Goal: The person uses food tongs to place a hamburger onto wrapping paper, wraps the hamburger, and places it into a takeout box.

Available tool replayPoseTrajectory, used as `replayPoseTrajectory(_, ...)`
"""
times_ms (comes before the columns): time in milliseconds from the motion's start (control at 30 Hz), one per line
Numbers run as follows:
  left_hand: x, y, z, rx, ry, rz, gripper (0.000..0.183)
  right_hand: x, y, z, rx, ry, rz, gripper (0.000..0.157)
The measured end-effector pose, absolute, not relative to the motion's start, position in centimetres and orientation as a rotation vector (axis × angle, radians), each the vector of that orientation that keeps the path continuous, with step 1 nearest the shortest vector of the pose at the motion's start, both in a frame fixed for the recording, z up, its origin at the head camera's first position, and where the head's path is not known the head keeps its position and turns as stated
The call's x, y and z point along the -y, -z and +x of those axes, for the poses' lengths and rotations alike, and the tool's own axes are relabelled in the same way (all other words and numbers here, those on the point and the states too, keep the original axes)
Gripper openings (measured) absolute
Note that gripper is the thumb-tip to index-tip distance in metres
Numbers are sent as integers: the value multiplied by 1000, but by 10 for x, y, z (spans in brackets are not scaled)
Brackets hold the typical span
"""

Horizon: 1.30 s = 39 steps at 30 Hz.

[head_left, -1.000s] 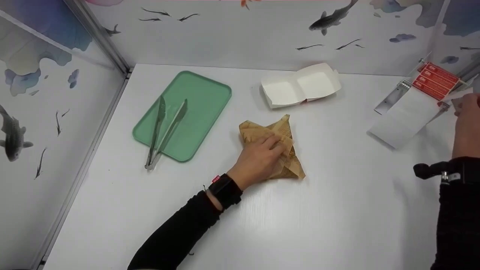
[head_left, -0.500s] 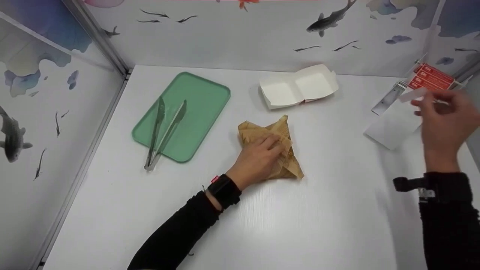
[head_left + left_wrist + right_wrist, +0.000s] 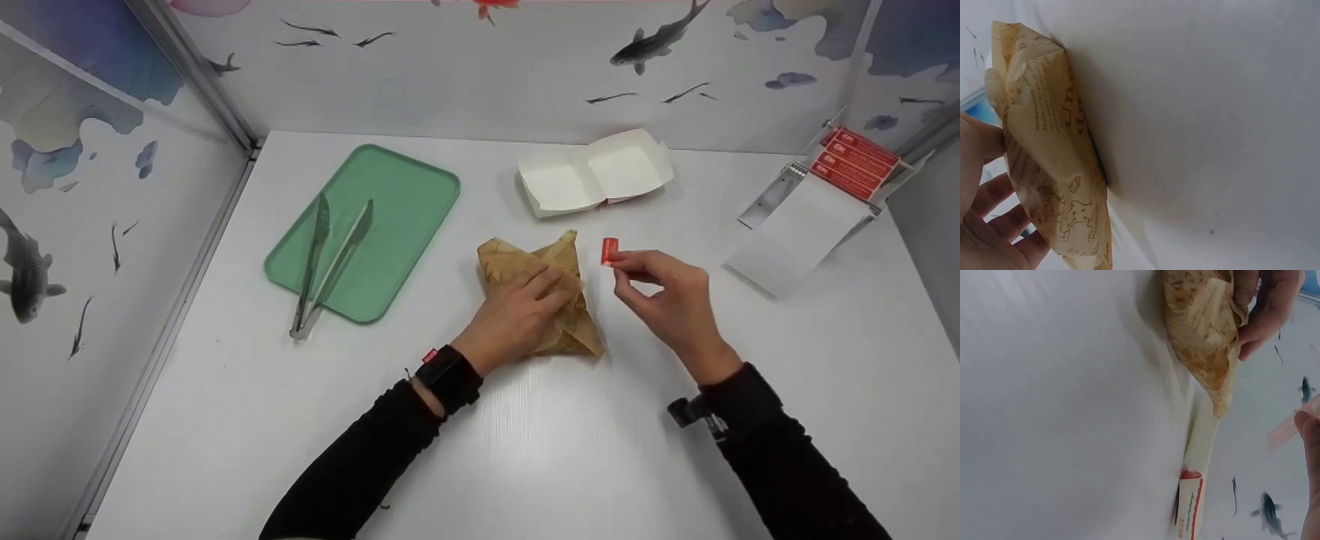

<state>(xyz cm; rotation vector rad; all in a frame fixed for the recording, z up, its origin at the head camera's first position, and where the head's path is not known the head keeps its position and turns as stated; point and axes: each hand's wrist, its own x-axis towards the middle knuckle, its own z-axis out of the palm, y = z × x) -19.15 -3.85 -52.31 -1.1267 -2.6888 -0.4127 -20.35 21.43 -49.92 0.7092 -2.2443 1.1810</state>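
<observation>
In the head view a brown printed paper package (image 3: 589, 330) lies mid-table, its corners sticking out in points and its top folded over. My left hand (image 3: 517, 315) rests on top of it, fingertips pressing the folded flap. The left wrist view shows the thumb and fingers against the paper wrap (image 3: 1055, 140); what the wrap contains is hidden. Just right of the package, my right hand (image 3: 667, 300) pinches a small red sticker (image 3: 610, 250) between thumb and fingers, above the table. That sticker (image 3: 1286, 430) looks translucent pink in the right wrist view.
Behind the package stands an unfolded white burger box (image 3: 600, 176). A green tray (image 3: 405, 202) with metal tongs (image 3: 311, 277) across it lies at the left. At the back right is a sticker dispenser (image 3: 772, 199) with several red stickers (image 3: 855, 163) and a hanging white backing strip (image 3: 802, 232).
My right hand has come away from the dispenser and moved left with a red sticker, stopping beside the package. The left hand has stayed on the package.
</observation>
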Motion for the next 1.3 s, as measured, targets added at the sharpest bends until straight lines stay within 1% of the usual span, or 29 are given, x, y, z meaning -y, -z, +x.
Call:
replayPoseTrajectory(167, 39, 526, -190, 2693, 318, -1066, 37, -202, 512, -203, 2283, -1177, 730, 23)
replayPoseTrajectory(267, 39, 526, -189, 2671, 234, -1012, 36, -198, 517, -202, 2300, -1193, 741, 20)
replayPoseTrajectory(633, 39, 530, -189, 2580, 249, -989, 33, -184, 532, -202, 2369, -1313, 759, 24)
replayPoseTrajectory(1067, 38, 530, -187, 2571, 240, -968, 29, -178, 538, -204, 2517, -1167, 708, 10)
replayPoseTrajectory(1200, 38, 530, -188, 2531, 291, -948, 23, -179, 538, -204, 2545, -1134, 703, 10)
replayPoseTrajectory(1300, 38, 530, -189, 2558, 318, -938, 22, -180, 539, -204, 2555, -1130, 712, 11)
